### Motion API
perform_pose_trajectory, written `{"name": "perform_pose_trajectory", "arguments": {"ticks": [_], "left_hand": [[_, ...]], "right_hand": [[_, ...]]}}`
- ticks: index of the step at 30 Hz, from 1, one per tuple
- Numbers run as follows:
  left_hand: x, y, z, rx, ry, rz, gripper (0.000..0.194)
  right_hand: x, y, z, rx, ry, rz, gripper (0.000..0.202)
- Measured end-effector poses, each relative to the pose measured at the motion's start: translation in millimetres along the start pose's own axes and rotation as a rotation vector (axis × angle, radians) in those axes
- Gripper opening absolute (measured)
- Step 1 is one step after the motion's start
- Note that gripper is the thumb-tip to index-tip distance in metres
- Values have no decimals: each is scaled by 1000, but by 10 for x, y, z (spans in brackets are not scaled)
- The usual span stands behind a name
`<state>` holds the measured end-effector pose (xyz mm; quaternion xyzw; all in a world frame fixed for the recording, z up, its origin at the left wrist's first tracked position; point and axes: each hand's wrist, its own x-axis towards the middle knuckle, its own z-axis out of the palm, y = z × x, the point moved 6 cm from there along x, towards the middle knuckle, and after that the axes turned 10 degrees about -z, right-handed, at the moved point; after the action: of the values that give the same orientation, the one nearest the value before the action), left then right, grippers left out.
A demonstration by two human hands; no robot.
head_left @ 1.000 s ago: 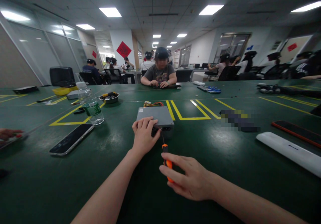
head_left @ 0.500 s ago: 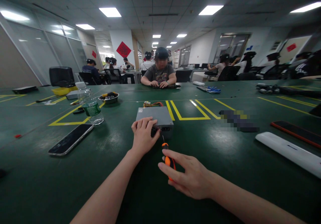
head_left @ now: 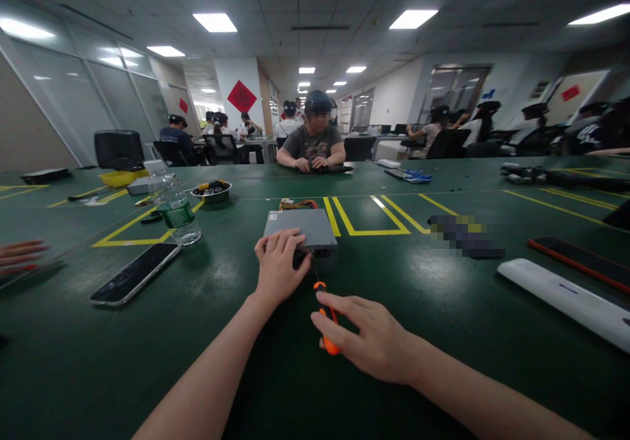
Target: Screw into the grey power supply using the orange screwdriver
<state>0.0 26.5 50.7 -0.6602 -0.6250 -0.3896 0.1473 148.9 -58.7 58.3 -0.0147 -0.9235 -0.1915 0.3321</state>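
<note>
A grey metal computer power supply point(head_left: 315, 224) lies on the green table, its bundle of coloured cables point(head_left: 300, 203) at the far side. My left hand point(head_left: 281, 261) grips its near left edge, fingers on top and thumb at the near face beside the socket. In my right hand point(head_left: 367, 335) is an orange and black screwdriver point(head_left: 331, 341), held between thumb and fingers. The shaft points away from me to the near face of the power supply. Whether the tip sits in a screw I cannot tell.
Left of the power supply are a phone point(head_left: 138, 273), a water bottle point(head_left: 177, 213) and a metal bowl point(head_left: 211, 192) of small parts. A white long case point(head_left: 566, 299) lies at right. Another person's hand point(head_left: 22, 256) reaches in at far left. A person point(head_left: 315, 141) sits opposite.
Another person's blurred hand has come in at the far left, over the red item. My right fingers have shifted on the screwdriver handle, showing more of its end. The power supply stays in place.
</note>
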Motion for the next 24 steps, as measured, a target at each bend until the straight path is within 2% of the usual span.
{"name": "perform_pose_trajectory", "arguments": {"ticks": [4, 6, 12, 15, 20, 24], "left_hand": [[-2, -3, 0, -4, -6, -4, 27], [-1, -4, 2, -5, -8, -8, 27], [2, 1, 4, 1, -12, -6, 26], [1, 0, 7, 3, -10, -6, 27], [-4, -6, 16, 1, -8, -5, 27], [-4, -5, 14, 3, -7, -5, 26]], "right_hand": [[-42, 47, -43, -28, 131, 5, 13], [-62, 67, -49, -34, 140, 20, 9], [-50, 3, 25, -103, -29, 6, 20], [-23, -51, 54, -88, -70, -27, 22], [-3, -11, -63, -181, 61, -8, 19], [-30, 88, -133, -148, 104, 40, 4]]}}
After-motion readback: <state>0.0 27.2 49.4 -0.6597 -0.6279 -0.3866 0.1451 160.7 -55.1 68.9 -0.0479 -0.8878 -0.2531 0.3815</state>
